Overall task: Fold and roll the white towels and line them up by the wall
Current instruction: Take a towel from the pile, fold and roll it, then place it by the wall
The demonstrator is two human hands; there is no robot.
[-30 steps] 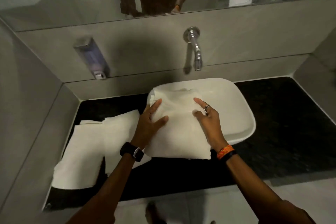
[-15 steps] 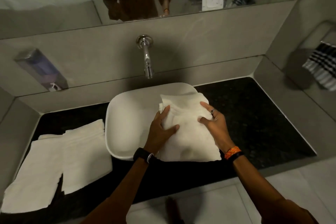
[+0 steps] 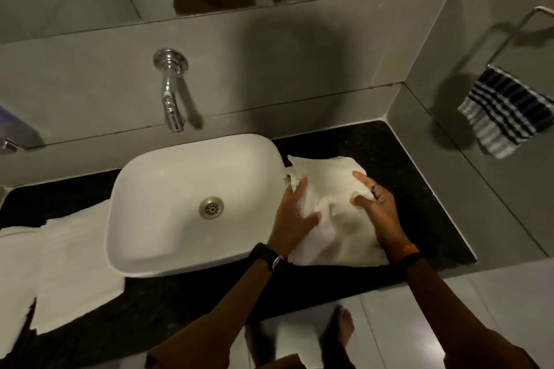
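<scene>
Towel (image 3: 335, 228): I see it on the black counter (image 3: 419, 189), right of the sink (image 3: 168, 189) | Left hand (image 3: 292, 219): open, fingers spread, pressing towel's left side | Right hand (image 3: 377, 207): curled, gripping towel's right side | Other towels (image 3: 60, 263): flat, left of sink
</scene>
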